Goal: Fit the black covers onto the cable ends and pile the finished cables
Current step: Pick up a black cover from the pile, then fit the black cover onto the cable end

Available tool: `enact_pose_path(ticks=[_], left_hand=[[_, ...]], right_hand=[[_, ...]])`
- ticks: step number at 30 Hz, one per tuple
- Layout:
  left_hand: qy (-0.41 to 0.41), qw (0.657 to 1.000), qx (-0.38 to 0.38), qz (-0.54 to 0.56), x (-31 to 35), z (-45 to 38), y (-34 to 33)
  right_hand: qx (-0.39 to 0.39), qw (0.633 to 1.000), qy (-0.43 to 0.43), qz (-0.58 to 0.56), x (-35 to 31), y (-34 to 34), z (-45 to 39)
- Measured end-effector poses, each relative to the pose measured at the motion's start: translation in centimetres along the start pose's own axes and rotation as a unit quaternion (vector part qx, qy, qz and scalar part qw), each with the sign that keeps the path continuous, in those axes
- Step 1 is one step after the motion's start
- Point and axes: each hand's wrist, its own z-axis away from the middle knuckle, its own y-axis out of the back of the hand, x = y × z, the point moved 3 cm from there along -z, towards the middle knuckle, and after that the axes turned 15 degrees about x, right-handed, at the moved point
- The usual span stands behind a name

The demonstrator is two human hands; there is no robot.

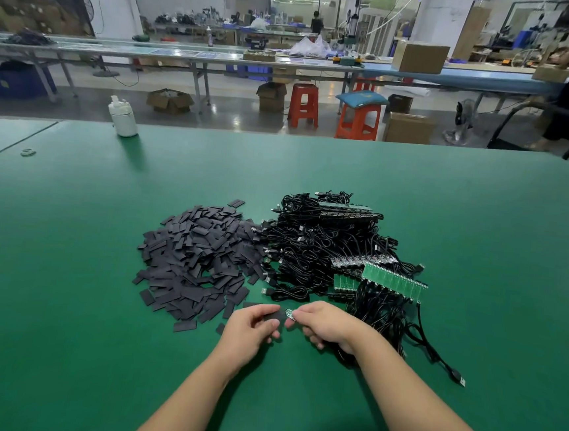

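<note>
One black cover [273, 315] sits pinched in the curled fingers of your left hand [252, 326], low over the green table [64, 282] just in front of you. Your right hand [325, 323] pinches the small circuit-board end [290, 313] of a cable, its tip right at the cover's mouth; how far in it has gone is too small to tell. The cable itself runs back under your right wrist toward the tangle.

Just left of your hands lies the heap of loose covers [196, 262], and touching its right side the big pile of black cables [321, 246], with strips of green boards [394, 280] on its near right edge. One USB plug [458, 379] trails out well to your right.

Judging from this, the risk is the board meeting the cover at a tilt: it could snag on the flattened opening or bend the solder joints if you force it. The trailing cable may also drag neighbours out of the tangle as you lift, and finished cables dropped near the unfinished pile would mix.
</note>
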Motion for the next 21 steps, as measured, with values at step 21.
enact_pose_path(ticks=[21], left_hand=[[-0.127, 0.982, 0.054, -0.128, -1.6, 0.4, 1.2]], right_hand=[[-0.020, 0.997, -0.035, -0.067, 1.9, -0.6, 0.2]])
